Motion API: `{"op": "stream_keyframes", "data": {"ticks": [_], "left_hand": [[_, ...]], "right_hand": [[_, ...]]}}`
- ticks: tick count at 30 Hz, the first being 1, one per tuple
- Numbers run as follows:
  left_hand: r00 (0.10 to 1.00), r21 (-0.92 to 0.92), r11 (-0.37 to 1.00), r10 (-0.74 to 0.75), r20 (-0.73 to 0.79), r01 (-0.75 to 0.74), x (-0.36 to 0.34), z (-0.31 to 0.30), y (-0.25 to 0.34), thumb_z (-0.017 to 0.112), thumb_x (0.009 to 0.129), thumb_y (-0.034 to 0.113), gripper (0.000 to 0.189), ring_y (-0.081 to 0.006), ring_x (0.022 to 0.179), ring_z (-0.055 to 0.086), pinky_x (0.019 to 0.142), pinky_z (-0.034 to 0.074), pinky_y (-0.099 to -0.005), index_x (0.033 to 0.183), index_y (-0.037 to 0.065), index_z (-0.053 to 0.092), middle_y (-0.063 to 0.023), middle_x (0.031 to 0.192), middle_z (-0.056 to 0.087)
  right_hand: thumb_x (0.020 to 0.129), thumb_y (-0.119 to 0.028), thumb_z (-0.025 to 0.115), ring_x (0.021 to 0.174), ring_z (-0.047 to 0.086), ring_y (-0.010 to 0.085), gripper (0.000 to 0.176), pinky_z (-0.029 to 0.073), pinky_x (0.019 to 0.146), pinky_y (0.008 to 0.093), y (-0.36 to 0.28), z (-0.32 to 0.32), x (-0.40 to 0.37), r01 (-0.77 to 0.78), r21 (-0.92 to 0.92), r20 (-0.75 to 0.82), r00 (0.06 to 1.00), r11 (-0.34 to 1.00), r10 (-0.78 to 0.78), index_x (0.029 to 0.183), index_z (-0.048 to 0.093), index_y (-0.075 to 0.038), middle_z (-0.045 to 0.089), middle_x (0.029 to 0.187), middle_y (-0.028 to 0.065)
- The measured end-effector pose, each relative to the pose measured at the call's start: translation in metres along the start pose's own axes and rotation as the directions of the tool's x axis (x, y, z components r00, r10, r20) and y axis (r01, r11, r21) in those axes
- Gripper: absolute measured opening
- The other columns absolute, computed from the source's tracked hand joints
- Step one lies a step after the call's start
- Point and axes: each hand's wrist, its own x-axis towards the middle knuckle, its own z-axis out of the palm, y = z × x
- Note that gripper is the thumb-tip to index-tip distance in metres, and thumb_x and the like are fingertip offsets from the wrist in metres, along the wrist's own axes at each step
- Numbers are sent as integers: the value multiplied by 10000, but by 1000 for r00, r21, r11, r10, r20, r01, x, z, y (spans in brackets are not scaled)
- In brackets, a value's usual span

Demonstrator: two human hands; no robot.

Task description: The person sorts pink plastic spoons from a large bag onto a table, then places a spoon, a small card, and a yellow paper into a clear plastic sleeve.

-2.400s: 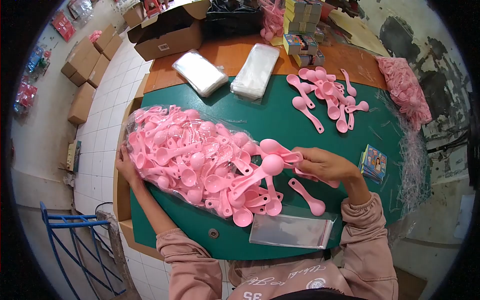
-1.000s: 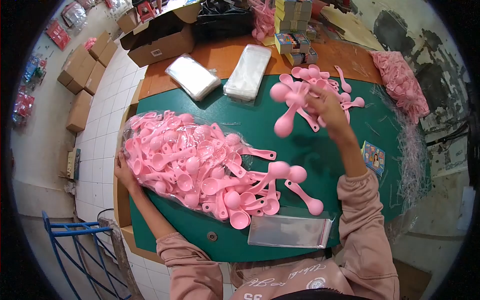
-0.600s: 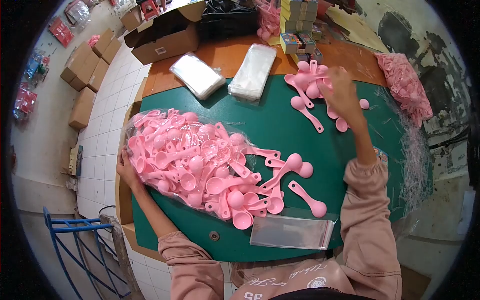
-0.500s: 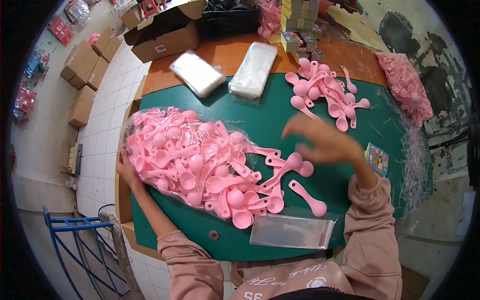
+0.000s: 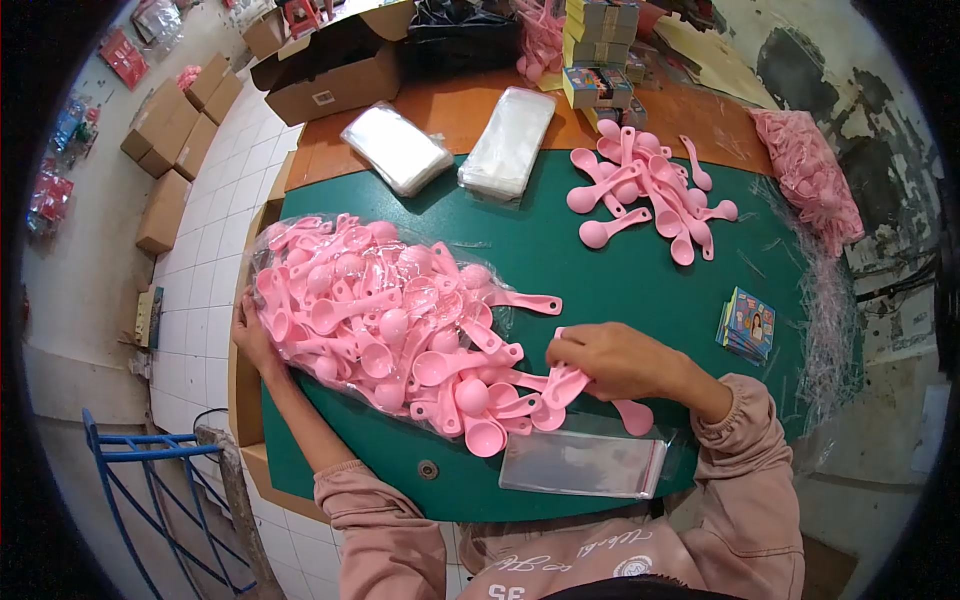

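A clear plastic bag (image 5: 300, 395) full of pink scoop spoons (image 5: 392, 325) lies on the left of the green table, its contents spilling out at the right end. My left hand (image 5: 252, 335) grips the bag's left side, fingers partly hidden behind it. Just past the spilled end, my right hand (image 5: 615, 360) is closed around pink scoop spoons (image 5: 566, 388); how many is hidden. Below that hand, another pink scoop (image 5: 634, 416) lies partly covered. Clear flat packets (image 5: 580, 464) rest near the front edge.
A loose pile of pink spoons (image 5: 665, 190) sits at the back right. Small booklets (image 5: 748, 325) lie at the right. Two stacks of clear bags (image 5: 396, 148) (image 5: 508, 140) and boxed card bundles (image 5: 597, 88) stand farther back. Plastic scraps (image 5: 830, 340) litter the right edge.
My right hand has come down and left, closing on spoons beside the bag. The nearest spoons of the back pile lie differently. My left hand stays in place.
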Motion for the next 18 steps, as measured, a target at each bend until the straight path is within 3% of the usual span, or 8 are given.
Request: {"op": "stream_keyframes", "data": {"ticks": [1, 3, 6, 8, 9, 12, 16, 18], "left_hand": [[1000, 6, 1000, 2, -11, -1, -1, 1, 2, 486, 876, 181, 254, -132, 845, 538, 760, 428, -247, 1000, -11, 597, -71, 940, 599], [1000, 13, 1000, 6, -18, -5, -1, 0, 3, 489, 875, 186, 256, -130, 844, 537, 760, 427, -246, 998, -9, 600, -69, 938, 599], [1000, 18, 1000, 17, -8, -17, 0, 0, 0, 492, 875, 197, 259, -130, 845, 537, 764, 425, -248, 996, -4, 603, -67, 933, 600], [1000, 8, 1000, 15, -13, -15, 1, -1, -2, 491, 875, 201, 262, -132, 848, 537, 770, 423, -251, 995, -3, 604, -66, 933, 600], [1000, 7, 1000, 14, -13, -14, 1, -1, -3, 491, 875, 201, 262, -132, 848, 537, 770, 423, -251, 995, -3, 604, -66, 933, 600], [1000, 15, 1000, -1, -2, 1, 1, -1, -2, 490, 876, 203, 263, -134, 851, 536, 774, 422, -252, 995, -3, 603, -70, 937, 600], [1000, 23, 1000, 10, -8, -9, -3, 1, 5, 489, 877, 203, 266, -136, 849, 537, 768, 425, -254, 997, -7, 599, -74, 939, 598], [1000, 36, 999, 11, -8, -11, -4, 1, 5, 489, 877, 203, 267, -135, 848, 538, 765, 426, -253, 997, -9, 598, -74, 939, 598]], "right_hand": [[617, -39, 611, 787, 545, 267, 314, 465, 627, 381, -3, 2, 1, 5, 71, 57, 998, 997, -9, 906, 488, -26, 460, 927, 125], [623, -49, 612, 753, 543, 255, 279, 470, 602, 371, -3, 4, 2, 54, 94, -18, 998, 994, -53, 867, 482, -11, 446, 946, 122], [621, -73, 644, 816, 521, 256, 295, 459, 657, 345, 2, -8, 9, -37, -58, 115, 992, 998, 43, 879, 505, -40, 432, 947, 93], [634, -76, 620, 830, 486, 270, 270, 460, 674, 360, 17, -11, 15, 89, -113, -41, 995, 990, -94, 854, 481, -4, 445, 912, 114], [634, -76, 620, 830, 486, 270, 270, 460, 674, 360, 21, -11, 19, 88, -114, -39, 995, 990, -93, 854, 481, -4, 445, 912, 114], [641, -96, 620, 830, 471, 296, 266, 442, 711, 353, 25, -2, 43, 25, -182, -336, 938, 983, -86, 841, 473, 1, 463, 867, 129], [654, -71, 604, 819, 489, 318, 248, 437, 719, 369, 31, 17, 52, -74, -249, -265, 964, 966, 6, 855, 472, -9, 486, 845, 141], [654, -48, 585, 822, 504, 336, 257, 426, 733, 390, 39, -2, 43, -83, -24, -124, 989, 996, 80, 881, 471, -7, 512, 857, 159]]}}
